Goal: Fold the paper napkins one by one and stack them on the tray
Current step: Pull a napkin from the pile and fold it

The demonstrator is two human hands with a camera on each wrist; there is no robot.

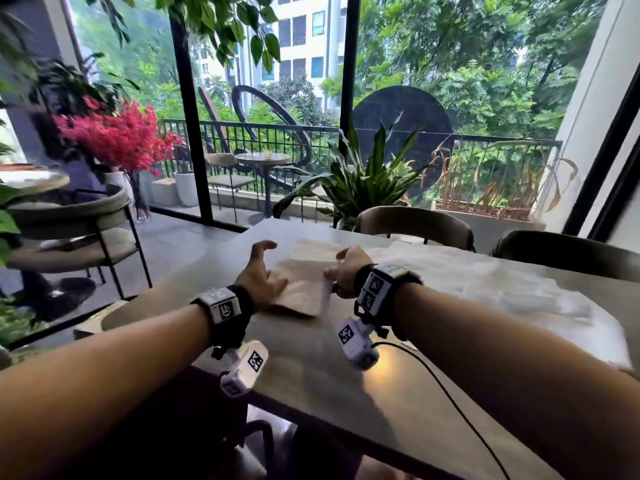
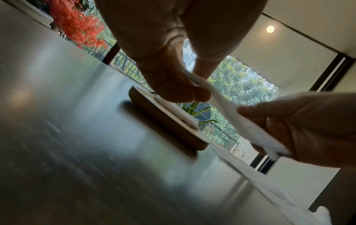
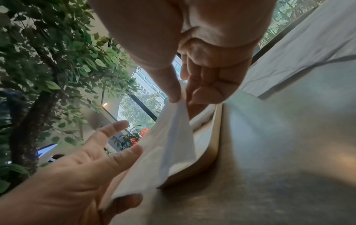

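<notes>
The right hand (image 1: 348,271) pinches 1 edge of a white paper napkin (image 3: 177,140) between thumb and index finger (image 3: 173,91), the other fingers curled behind it; lifting that edge lets the sheet hang free so it can be swung over itself into a fold. The napkin runs from that pinch across to the left hand (image 1: 258,277), whose thumb and lower finger (image 3: 125,202) hold its opposite end, apparently to anchor it while the other edge travels. The left index finger (image 3: 113,129) is stretched out loosely above the sheet and grips nothing.

Just beyond both sets of fingers lies the wooden tray (image 2: 165,121), with white paper (image 2: 179,112) already resting on it, likely finished napkins. Working right beside the tray keeps the final placing move short. In the head view the sheet looks tan over the tray, which I take to be glare or blur.

To the right of the right hand, a spread of loose white napkins (image 1: 485,282) waits on the grey table (image 1: 346,375), within easy reach for the next pick. My judgement: 1 fold is under way, and most of the pile remains
</notes>
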